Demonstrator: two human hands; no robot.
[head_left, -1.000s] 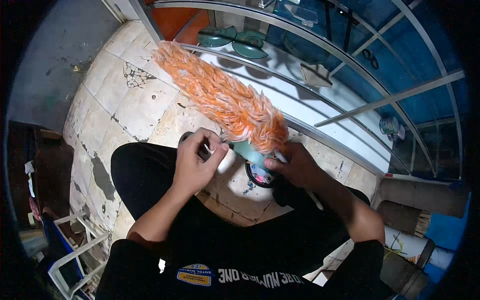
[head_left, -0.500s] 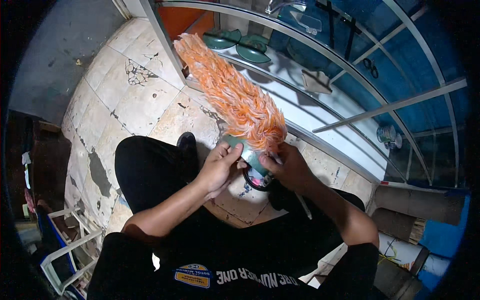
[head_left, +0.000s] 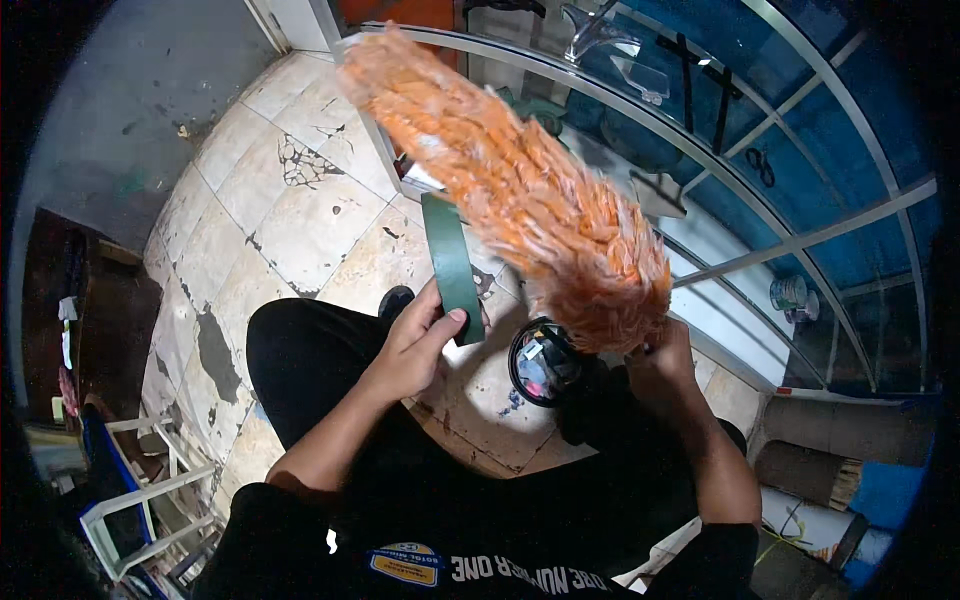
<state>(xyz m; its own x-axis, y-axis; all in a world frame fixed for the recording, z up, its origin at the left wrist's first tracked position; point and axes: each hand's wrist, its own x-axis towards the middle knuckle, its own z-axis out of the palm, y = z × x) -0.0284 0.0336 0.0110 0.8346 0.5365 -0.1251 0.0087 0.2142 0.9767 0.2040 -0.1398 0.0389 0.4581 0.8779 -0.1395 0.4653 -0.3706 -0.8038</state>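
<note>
Left hand [head_left: 415,345] pinches curved dark-green plastic-looking strip [head_left: 454,270] near its 6 o'clock end, probably light, stiffish, slick, best held by edges, while right hand [head_left: 662,365], grip partly hidden, curls at 5 o'clock end of soft orange-and-white fibre duster [head_left: 510,180]

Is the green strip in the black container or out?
Out: the left hand holds the green strip, and floor shows between it and the black container.
</note>
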